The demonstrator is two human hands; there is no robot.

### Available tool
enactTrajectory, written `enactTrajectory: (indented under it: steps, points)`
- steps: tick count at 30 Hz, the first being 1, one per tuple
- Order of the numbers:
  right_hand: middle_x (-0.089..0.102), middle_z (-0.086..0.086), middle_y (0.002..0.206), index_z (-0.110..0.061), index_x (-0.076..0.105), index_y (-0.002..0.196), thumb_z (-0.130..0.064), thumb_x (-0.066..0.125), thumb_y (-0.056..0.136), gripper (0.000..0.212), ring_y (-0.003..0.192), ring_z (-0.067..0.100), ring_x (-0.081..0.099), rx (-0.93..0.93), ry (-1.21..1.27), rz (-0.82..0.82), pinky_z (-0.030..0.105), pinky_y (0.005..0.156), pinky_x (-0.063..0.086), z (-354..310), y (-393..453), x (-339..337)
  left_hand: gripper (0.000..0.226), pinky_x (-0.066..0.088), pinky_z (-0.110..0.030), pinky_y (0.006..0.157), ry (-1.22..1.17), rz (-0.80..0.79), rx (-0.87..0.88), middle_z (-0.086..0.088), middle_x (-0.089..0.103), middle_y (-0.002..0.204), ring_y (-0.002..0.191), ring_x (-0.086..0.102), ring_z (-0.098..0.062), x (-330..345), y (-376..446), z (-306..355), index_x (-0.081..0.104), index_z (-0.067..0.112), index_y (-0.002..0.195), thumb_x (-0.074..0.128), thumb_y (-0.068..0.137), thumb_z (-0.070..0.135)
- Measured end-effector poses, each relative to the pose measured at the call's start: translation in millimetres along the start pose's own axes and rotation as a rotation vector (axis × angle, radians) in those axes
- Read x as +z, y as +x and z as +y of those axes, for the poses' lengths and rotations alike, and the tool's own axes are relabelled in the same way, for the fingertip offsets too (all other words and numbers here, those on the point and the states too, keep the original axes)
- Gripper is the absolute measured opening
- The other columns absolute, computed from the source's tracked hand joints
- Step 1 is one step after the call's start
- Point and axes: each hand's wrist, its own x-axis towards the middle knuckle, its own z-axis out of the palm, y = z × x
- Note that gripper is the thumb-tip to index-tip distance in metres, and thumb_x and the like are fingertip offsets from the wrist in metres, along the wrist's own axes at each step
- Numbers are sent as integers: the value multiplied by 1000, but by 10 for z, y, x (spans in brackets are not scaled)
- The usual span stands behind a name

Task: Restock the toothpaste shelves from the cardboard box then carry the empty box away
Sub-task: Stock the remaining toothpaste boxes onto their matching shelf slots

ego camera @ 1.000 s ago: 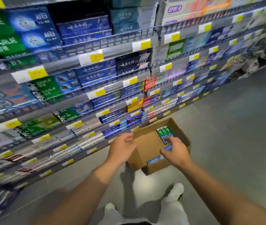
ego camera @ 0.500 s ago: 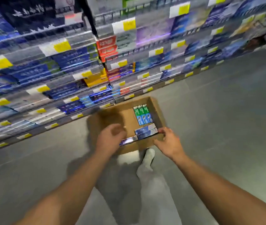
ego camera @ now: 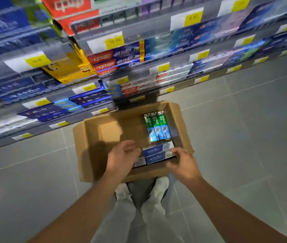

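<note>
Head view: cardboard box [ego camera: 93, 155] on floor; right hand [ego camera: 183, 163] now pinching blue toothpaste cartons [ego camera: 156, 153] at near-right corner; left hand [ego camera: 121, 158], fingers loosely apart, arriving beside them. Restocking unfinished.

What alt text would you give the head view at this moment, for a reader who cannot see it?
Seen from above, a person's left hand and right hand reach into an open cardboard box on the floor, at the ends of stacked blue toothpaste cartons. Three green cartons lie deeper in the box, with stocked shelves beyond.
</note>
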Motion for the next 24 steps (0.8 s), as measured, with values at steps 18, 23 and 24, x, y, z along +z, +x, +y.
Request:
enactTrajectory:
  steps: [18,23,24]
  points:
    - [56,8,118,-16,61,118,-24,72,79,41,109,28,56,-3,-119,68,27,86,39,1331,3026,1642,27,52,-39,92,162,-60,15,-6,70,106,100,64,-22,1592,3312,-1611,67,11,107,73,83,23]
    - [58,7,119,-16,62,118,-16,70,79,40,108,26,57,-50,-85,146,26,88,40,1491,3227,1724,44,41,-25,71,258,-51,58,-10,70,105,100,64,-26,1971,3678,-1672,67,9,104,64,88,50]
    - [58,6,119,-16,62,118,-14,69,80,38,107,25,57,-68,-72,155,25,87,39,1510,3244,1723,48,39,-24,71,250,-43,57,-10,68,110,103,64,-26,2032,3717,-1666,63,10,111,64,87,51]
